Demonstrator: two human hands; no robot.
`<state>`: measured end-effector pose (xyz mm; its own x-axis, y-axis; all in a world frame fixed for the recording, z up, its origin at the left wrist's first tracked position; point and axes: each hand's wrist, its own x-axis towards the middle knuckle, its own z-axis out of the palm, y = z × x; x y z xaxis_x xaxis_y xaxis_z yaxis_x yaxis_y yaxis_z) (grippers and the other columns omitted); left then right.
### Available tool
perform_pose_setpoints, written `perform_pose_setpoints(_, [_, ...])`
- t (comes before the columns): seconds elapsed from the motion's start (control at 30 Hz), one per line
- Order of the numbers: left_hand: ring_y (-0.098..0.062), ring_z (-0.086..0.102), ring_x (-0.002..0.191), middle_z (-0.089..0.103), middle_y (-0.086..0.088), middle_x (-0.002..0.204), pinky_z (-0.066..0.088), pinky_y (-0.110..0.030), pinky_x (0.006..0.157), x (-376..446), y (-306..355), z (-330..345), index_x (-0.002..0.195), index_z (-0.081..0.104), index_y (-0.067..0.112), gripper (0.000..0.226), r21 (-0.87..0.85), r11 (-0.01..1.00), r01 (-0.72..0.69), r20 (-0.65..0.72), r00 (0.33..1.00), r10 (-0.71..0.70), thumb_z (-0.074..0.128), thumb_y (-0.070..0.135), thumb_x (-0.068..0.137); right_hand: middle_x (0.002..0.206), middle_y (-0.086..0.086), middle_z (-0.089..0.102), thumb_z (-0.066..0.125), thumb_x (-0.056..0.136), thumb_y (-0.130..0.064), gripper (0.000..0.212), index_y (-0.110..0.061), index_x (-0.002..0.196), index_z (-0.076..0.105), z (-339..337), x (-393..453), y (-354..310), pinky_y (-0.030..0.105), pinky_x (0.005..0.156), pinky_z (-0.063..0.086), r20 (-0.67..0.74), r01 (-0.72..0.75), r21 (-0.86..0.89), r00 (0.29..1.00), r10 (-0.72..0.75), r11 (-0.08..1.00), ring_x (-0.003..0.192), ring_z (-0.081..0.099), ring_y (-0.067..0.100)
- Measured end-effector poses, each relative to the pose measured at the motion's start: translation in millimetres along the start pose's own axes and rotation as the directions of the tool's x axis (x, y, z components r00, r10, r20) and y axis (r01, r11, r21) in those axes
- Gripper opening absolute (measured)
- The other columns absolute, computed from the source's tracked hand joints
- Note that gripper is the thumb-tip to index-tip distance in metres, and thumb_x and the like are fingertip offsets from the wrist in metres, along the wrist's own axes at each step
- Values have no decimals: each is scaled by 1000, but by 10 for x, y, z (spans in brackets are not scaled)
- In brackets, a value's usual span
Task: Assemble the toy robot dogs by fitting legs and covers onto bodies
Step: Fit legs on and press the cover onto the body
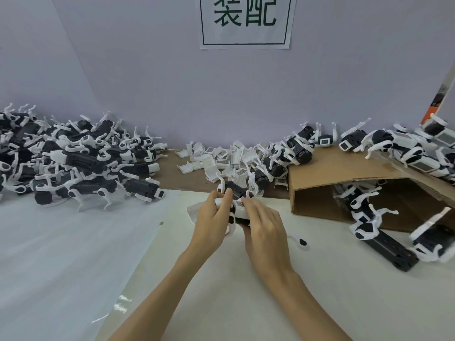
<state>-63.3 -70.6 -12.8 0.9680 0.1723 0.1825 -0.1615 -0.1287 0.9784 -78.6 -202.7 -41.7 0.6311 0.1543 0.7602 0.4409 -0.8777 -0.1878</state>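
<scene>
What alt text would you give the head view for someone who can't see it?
Both hands, left hand and right hand, hold a black-and-white toy dog over the white table. Piles of dogs lie left, loose white covers behind, and a cardboard box on its side right.

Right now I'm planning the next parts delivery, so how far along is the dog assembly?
Done, seemingly: a big pile of legged dogs at the left. In hand: the left hand and right hand both grip one toy dog. Left: loose white covers by the wall and more dogs spilling from the cardboard box.
</scene>
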Motion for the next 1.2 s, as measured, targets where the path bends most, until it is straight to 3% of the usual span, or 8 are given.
perform_pose_setpoints(0.33, [-2, 52, 59, 56, 19, 58, 40, -13, 53, -22, 67, 17, 85, 55, 16, 40, -15, 1000, -25, -22, 999, 24, 53, 46, 110, 141, 8, 66, 91, 76, -8, 65, -6, 136, 65, -25, 10, 9, 35, 97, 53, 22, 47, -74, 999, -45, 996, 135, 59, 22])
perform_pose_setpoints(0.43, [-3, 51, 60, 56, 14, 64, 39, -14, 54, -23, 64, -5, 87, 57, 10, 38, -38, 999, -22, -31, 999, 20, 54, 40, 110, 144, -5, 62, 86, 85, -18, 61, -15, 141, 61, -59, 7, 81, 31, 106, 44, 31, 3, 183, 999, -9, 983, 135, 47, 3])
perform_pose_setpoints(0.53, [-6, 55, 65, 60, 8, 72, 43, -17, 58, -20, 73, -51, 93, 63, 9, 30, -54, 998, 25, -9, 1000, -25, 55, 34, 108, 143, -17, 59, 65, 102, -26, 42, -28, 144, 55, -143, 23, 106, 33, 113, 44, 328, -366, 717, 928, 176, 593, 135, 48, -1])
perform_pose_setpoints(0.67, [-9, 55, 69, 62, 6, 77, 39, -13, 55, -18, 130, -217, 91, 63, 16, 27, -88, 989, -123, 164, 977, 136, 57, 40, 102, 120, 7, 72, 50, 103, -45, 41, -17, 127, 67, -306, 122, 275, 34, 102, 51, 615, -619, 749, 782, 100, 238, 116, 66, 16])
perform_pose_setpoints(0.77, [-9, 65, 89, 68, 6, 94, 48, -17, 74, 10, 122, -302, 102, 68, 18, 25, -1, 946, -323, 265, 912, 311, 58, 41, 104, 105, 17, 70, 60, 103, -38, 35, -8, 115, 73, -381, 118, 402, 35, 89, 51, 727, -706, 663, 686, 9, 251, 97, 65, 23])
perform_pose_setpoints(0.87, [-16, 60, 122, 66, 11, 122, 46, -28, 103, 58, 58, -310, 125, 63, 28, 30, 173, 888, -427, 243, 892, 381, 65, 46, 101, 103, -4, 77, 73, 96, -28, 24, -17, 117, 73, -350, 110, 397, 20, 82, 52, 644, -642, 685, 755, 125, 346, 92, 70, 12])
perform_pose_setpoints(1.07, [-2, 46, 125, 61, 25, 123, 41, -34, 103, 103, -1, -379, 126, 61, 46, 57, 306, 878, -367, 325, 907, 266, 78, 68, 76, 111, -21, 70, 82, 88, -36, 41, -34, 122, 61, -293, 78, 332, 4, 92, 38, 405, -397, 620, 901, 158, 677, 113, 62, 0])
perform_pose_setpoints(1.2, [-34, 55, 127, 68, 7, 125, 45, -59, 109, 146, 23, -417, 128, 66, 32, 54, 225, 911, -345, 340, 904, 258, 86, 49, 81, 105, -21, 73, 81, 88, -38, 36, -31, 121, 68, -309, 83, 310, 8, 82, 44, 384, -379, 613, 910, 159, 693, 103, 65, 1])
